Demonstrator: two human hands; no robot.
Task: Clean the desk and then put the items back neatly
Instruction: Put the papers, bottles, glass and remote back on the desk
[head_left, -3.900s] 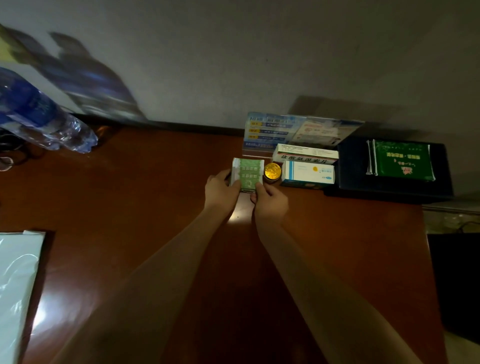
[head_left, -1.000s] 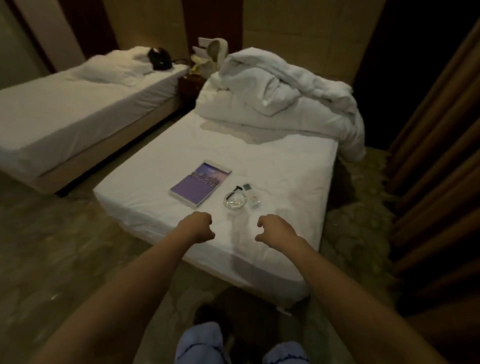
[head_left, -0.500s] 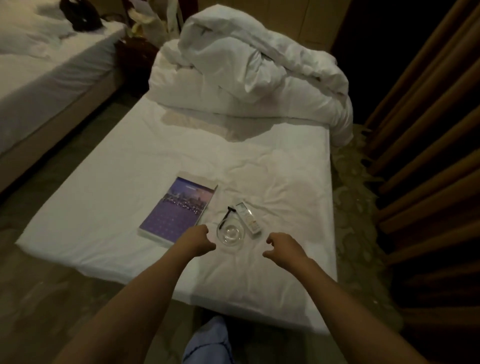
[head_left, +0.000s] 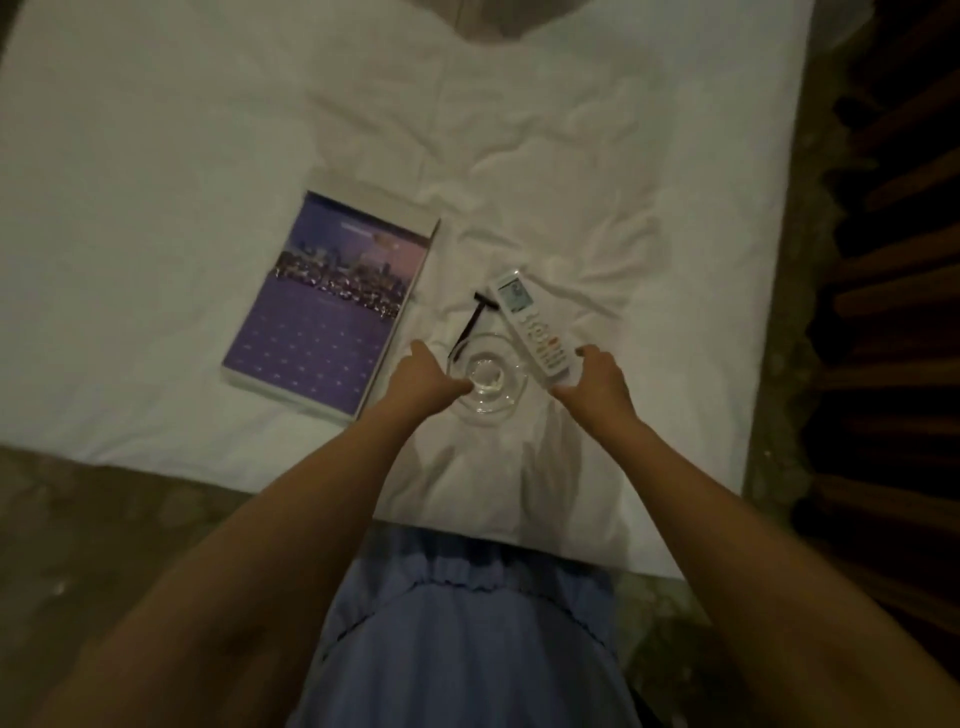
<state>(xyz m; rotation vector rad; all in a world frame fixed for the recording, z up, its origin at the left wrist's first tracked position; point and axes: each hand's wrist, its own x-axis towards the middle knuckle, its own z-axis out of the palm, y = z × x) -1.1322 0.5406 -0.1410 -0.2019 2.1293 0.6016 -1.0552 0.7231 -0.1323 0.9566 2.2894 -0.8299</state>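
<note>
On the white bed sheet (head_left: 597, 156) lie a purple book (head_left: 332, 306), a clear glass ashtray (head_left: 493, 387), a white remote control (head_left: 530, 322) and a thin black T-shaped tool (head_left: 470, 322). My left hand (head_left: 423, 376) pinches the ashtray's left rim, thumb outside and fingers reaching into the bowl. My right hand (head_left: 595, 376) curls around the near end of the remote, which lies slanted just right of the ashtray. The black tool lies partly behind the ashtray's far rim.
The bed's near edge runs just in front of my blue-clothed legs (head_left: 467, 639). A dark patterned floor (head_left: 104, 519) lies to the left. Brown curtain folds (head_left: 893, 312) hang close on the right. Bunched bedding sits at the top edge.
I have turned from the desk to the bed and stepped up to it. Both hands, free half a second ago, have come down onto the ashtray and the remote.
</note>
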